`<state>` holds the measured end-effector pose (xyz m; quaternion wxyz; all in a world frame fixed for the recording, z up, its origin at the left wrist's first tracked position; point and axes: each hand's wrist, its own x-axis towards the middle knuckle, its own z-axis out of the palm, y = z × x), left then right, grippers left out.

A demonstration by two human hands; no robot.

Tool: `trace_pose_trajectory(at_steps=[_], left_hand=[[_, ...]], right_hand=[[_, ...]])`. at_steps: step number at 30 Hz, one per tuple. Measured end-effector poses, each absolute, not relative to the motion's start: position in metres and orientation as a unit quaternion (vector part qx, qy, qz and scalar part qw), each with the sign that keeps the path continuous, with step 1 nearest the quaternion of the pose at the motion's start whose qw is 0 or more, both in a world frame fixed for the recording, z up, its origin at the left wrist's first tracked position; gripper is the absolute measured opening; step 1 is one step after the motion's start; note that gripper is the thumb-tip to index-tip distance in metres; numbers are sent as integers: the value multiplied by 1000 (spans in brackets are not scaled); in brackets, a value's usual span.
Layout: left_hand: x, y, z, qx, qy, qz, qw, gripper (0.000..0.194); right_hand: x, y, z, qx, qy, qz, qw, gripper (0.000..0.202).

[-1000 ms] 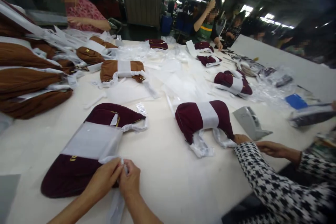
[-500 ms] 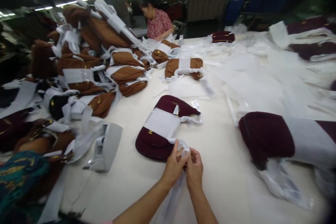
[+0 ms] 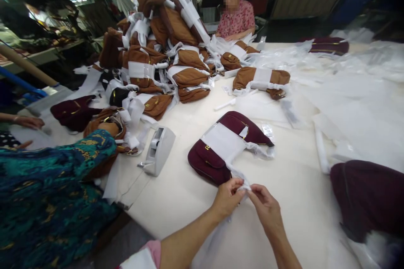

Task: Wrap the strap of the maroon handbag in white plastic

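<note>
A maroon bag lies on the white table, a band of white paper around its middle. White wrapping covers its strap at the near end. My left hand pinches this wrapped strap between thumb and fingers. Right beside it, my right hand pinches the same wrapping, the two sets of fingertips nearly touching. What lies inside the wrapping is mostly hidden. A small clear packet rests by the bag's far end.
A grey tape dispenser stands left of the bag. Brown bags are piled at the back left. A co-worker's teal sleeve reaches in from the left; another person sits opposite. Another maroon bag lies at right.
The view has swung left, so the table's things sit further right. Both my hands stay on the wrapped strap, with the right hand now spread a little further from the left.
</note>
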<state>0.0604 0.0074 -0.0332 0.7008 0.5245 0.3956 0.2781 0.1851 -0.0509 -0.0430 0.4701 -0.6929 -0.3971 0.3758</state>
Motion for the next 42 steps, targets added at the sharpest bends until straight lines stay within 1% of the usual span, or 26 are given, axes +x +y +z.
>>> trace_pose_trajectory(at_steps=[2, 5, 7, 8, 10, 11, 12, 15, 16, 18, 21, 23, 25, 28, 31, 34, 37, 42], left_hand=[[57, 6, -31, 547, 414, 266, 677, 29], [54, 5, -29, 562, 416, 275, 660, 23], [53, 5, -28, 581, 404, 290, 644, 20], [52, 6, -28, 593, 402, 296, 632, 18], [52, 6, -28, 613, 409, 303, 604, 12], [52, 6, -27, 619, 417, 305, 591, 10], [51, 5, -26, 625, 426, 305, 579, 9], [47, 7, -20, 644, 443, 320, 536, 13], [45, 8, -18, 647, 449, 330, 521, 13], [40, 14, -14, 641, 462, 344, 507, 14], [36, 24, -13, 639, 469, 330, 513, 29], [36, 29, -12, 659, 448, 317, 514, 38], [37, 30, -11, 667, 433, 317, 516, 36], [37, 27, -9, 635, 458, 326, 530, 25], [32, 22, -13, 613, 503, 315, 522, 19], [24, 19, -20, 601, 547, 294, 503, 17], [18, 18, -22, 583, 543, 287, 532, 17], [12, 23, -14, 549, 465, 280, 636, 22]], right_hand=[[186, -55, -39, -682, -419, 383, 461, 24], [184, -57, -27, -682, -490, 346, 417, 20], [185, -53, -16, -690, -521, 319, 389, 22], [186, -49, -11, -703, -516, 305, 382, 28], [189, -38, -7, -735, -478, 299, 376, 47], [190, -31, -8, -743, -455, 322, 370, 53], [191, -24, -12, -743, -434, 361, 358, 54], [192, -14, -34, -708, -399, 489, 319, 42], [192, -14, -41, -699, -390, 509, 317, 40], [189, -19, -48, -707, -376, 488, 349, 40], [185, -25, -36, -733, -417, 339, 417, 37], [185, -20, -18, -688, -531, 276, 410, 35], [186, -8, -4, -607, -644, 296, 360, 41], [192, 10, 0, -541, -704, 360, 287, 47], [196, 15, -7, -538, -714, 374, 249, 42], [193, 10, -10, -549, -710, 384, 219, 34], [187, 6, -10, -537, -691, 421, 238, 29], [182, 4, -12, -530, -658, 452, 286, 28]])
